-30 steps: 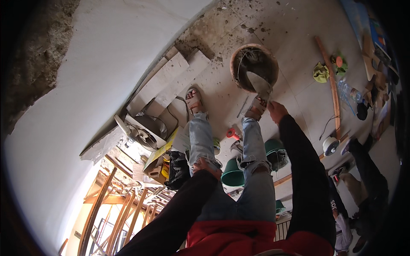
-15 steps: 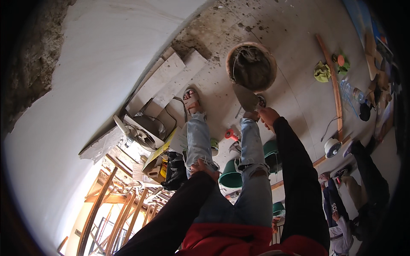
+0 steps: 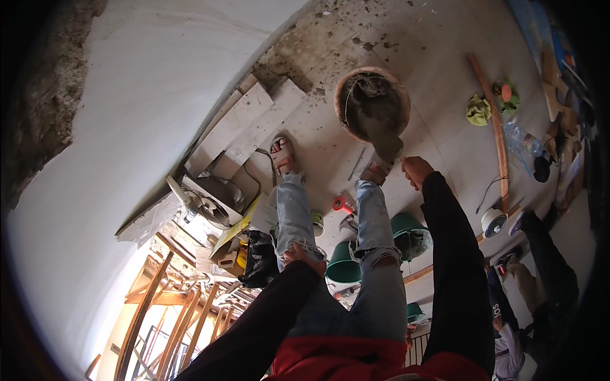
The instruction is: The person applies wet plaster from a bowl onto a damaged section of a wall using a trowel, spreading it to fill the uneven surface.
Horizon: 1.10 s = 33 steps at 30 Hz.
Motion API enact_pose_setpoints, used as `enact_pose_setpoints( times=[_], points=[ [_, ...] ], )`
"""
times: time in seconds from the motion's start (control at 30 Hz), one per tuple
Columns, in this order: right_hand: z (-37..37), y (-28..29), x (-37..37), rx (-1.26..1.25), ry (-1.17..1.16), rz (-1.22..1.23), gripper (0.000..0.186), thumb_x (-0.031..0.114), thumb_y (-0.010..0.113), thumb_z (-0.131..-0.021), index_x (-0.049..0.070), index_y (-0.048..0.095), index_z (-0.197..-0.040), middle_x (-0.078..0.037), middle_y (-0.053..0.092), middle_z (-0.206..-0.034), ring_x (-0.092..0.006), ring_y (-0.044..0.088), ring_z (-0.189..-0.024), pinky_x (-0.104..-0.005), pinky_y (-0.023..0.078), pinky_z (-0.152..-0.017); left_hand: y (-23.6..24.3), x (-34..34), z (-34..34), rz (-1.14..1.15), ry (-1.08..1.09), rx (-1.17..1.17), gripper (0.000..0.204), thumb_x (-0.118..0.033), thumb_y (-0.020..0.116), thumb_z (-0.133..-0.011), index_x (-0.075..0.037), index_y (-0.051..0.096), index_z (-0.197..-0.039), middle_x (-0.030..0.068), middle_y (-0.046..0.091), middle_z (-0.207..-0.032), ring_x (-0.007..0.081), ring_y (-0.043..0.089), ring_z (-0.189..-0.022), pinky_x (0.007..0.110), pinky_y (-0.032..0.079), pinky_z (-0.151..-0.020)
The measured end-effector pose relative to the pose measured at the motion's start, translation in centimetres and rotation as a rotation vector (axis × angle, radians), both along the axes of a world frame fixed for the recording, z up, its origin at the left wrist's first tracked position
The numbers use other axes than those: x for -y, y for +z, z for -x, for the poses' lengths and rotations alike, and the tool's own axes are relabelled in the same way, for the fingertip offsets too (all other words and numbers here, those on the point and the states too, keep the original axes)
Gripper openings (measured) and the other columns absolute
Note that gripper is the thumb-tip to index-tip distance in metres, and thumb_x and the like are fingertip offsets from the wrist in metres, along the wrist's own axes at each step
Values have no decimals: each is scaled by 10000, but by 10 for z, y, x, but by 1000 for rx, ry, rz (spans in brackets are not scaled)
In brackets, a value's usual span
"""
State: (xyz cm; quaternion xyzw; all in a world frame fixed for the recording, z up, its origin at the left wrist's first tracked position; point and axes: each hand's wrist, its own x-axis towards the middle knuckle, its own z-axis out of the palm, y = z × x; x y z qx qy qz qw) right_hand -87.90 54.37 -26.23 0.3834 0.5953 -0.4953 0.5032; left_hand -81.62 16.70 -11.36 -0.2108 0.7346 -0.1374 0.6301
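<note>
My right hand [image 3: 416, 172] is closed round the handle of a trowel [image 3: 388, 147], whose blade looks coated in grey mortar. The blade reaches over the near rim of a round clay-coloured tub [image 3: 339, 106]. Wet grey mortar [image 3: 373, 101] lies in the tub, and where the blade ends within it is hard to make out. My left hand [image 3: 305, 258] rests on my left knee, over the torn jeans, with no tool in it; its fingers are partly hidden.
Boards [image 3: 264, 114] lean by the white wall on the left, near a fan [image 3: 213, 209]. Green buckets [image 3: 344, 263] and a red-handled tool [image 3: 342, 204] sit around my legs. On the right lie a long wooden strip [image 3: 494, 127], a plastic bottle [image 3: 524, 138] and other people's legs [image 3: 549, 254].
My right hand has moved slightly right, and the trowel blade has swung from above my right foot to the tub's near right rim. My left hand stays on the knee.
</note>
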Motion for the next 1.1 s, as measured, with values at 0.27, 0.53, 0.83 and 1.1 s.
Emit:
enact_pose_setpoints(
  times=[0.27,0.53,0.83,1.1],
  points=[
    [56,-80,33,-570,665,-323,459,363,349,-965,14,613,-824,-187,642,-796,-303,631,-634,-436,506,-598,-2,-13,10,15,-24,31,983,-395,709,-618,-85,227,-1416,295,339,-1293,446,467,-1168,487,423,-975],
    [124,34,-10,-144,1047,-491,339,293,430,-932,89,677,-1044,-168,647,-1088,-318,610,-1053,-437,486,-891,-6,-2,2,34,0,19,1081,-415,733,-588,-115,158,-1453,264,301,-1336,410,428,-1219,510,392,-985],
    [85,-90,15,-86,584,-59,335,332,464,-935,39,605,-853,-102,638,-799,-237,614,-665,-381,498,-571,-14,-12,4,67,-3,109,1146,-504,749,-587,-148,108,-1468,232,239,-1421,410,352,-1296,539,288,-1049],
    [72,-59,3,270,-843,736,398,475,387,-972,111,502,-860,13,433,-562,-75,392,-407,-244,363,-376,-22,-6,-5,103,-11,152,1181,-551,739,-582,-136,83,-1472,233,224,-1436,414,337,-1306,559,263,-1056]
  ],
)
